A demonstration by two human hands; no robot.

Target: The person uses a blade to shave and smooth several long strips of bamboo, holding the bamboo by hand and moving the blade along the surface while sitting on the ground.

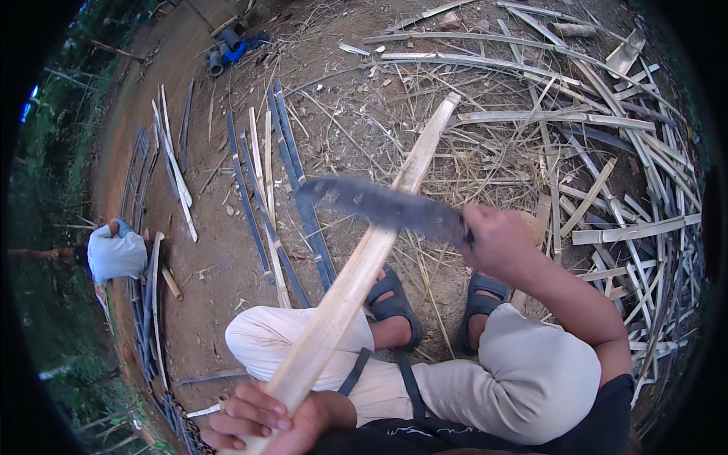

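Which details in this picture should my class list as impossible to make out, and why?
All in the head view:
Large knife's handle: mostly hidden inside the right hand.
Its blade's fine outline: smeared by blur.
Pale strip's near end: cut off by the lower edge, past the left hand.
What the distant person is handling: too small, and hidden by their bent body.

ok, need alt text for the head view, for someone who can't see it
A person's right hand holds a broad dark blade across a long pale strip, gripped near its lower end by the left hand. Dark strips lie ahead to the left, a pale heap of strips right; another person bends over at far left.
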